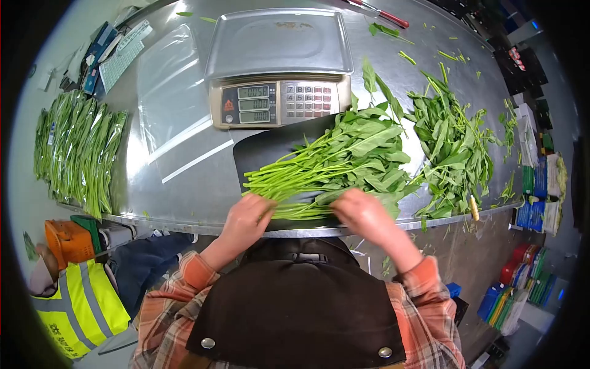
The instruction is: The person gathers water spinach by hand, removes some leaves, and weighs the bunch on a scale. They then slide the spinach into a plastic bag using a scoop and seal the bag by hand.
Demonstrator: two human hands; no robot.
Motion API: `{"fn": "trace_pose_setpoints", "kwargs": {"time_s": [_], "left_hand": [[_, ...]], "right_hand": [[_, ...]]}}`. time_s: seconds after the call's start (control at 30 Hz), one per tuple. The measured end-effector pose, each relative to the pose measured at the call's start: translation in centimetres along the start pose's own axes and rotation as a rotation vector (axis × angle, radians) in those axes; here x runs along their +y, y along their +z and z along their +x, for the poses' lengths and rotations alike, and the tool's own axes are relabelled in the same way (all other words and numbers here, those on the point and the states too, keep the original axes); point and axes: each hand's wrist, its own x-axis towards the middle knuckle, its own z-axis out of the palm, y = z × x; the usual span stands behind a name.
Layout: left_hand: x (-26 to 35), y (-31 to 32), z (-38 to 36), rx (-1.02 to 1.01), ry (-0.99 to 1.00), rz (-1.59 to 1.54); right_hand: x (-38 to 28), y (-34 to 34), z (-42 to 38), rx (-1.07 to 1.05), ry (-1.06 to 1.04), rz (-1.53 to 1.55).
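Observation:
A bunch of leafy greens that looks like water spinach [307, 166] lies on a black mat [246, 150], its stem ends to the left and leaves to the right. My left hand [251, 215] has its fingers curled on the stems near their cut ends. Farther right, my right hand [362, 212] closes on the near-side stems, where they meet the leaves; its fingertips are partly hidden. Beyond the mat stands a digital scale [279, 101] with a bare metal pan [279, 43].
Loose greens [452, 147] are heaped at the right, near a light-coloured handle [474, 208]. Bagged greens [80, 150] lie far left, beside clear plastic bags [169, 92]. A red-handled tool [393, 18] rests at the back. A person in a yellow vest [86, 301] is at lower left.

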Motion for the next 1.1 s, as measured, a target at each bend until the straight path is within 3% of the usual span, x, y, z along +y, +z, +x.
{"fn": "trace_pose_setpoints", "kwargs": {"time_s": [0.17,0.37,0.47,0.57,0.73,1.03,1.1], "left_hand": [[-1.9,0.1,-1.7,-0.177,-0.005,0.107],[-2.3,1.0,-2.0,-0.100,-0.020,0.084],[-1.8,0.9,-1.5,-0.118,0.115,0.065],[-1.7,1.8,-1.7,-0.224,0.121,0.146],[-2.7,2.3,-1.4,-0.168,0.154,0.108],[-2.0,2.8,-2.3,-0.150,0.096,0.018],[-2.0,3.1,-2.4,-0.136,0.092,0.025]], "right_hand": [[-1.2,8.2,4.0,-0.057,-0.152,-0.044],[-2.5,8.4,5.1,-0.043,-0.222,-0.105],[-4.0,7.7,4.6,-0.173,-0.117,-0.149],[-4.7,8.8,4.1,-0.186,-0.047,-0.197],[-4.9,9.6,4.0,-0.211,-0.016,-0.267],[-4.3,8.7,4.6,0.139,-0.096,0.084],[-4.1,6.8,4.6,0.116,0.000,0.121]]}}
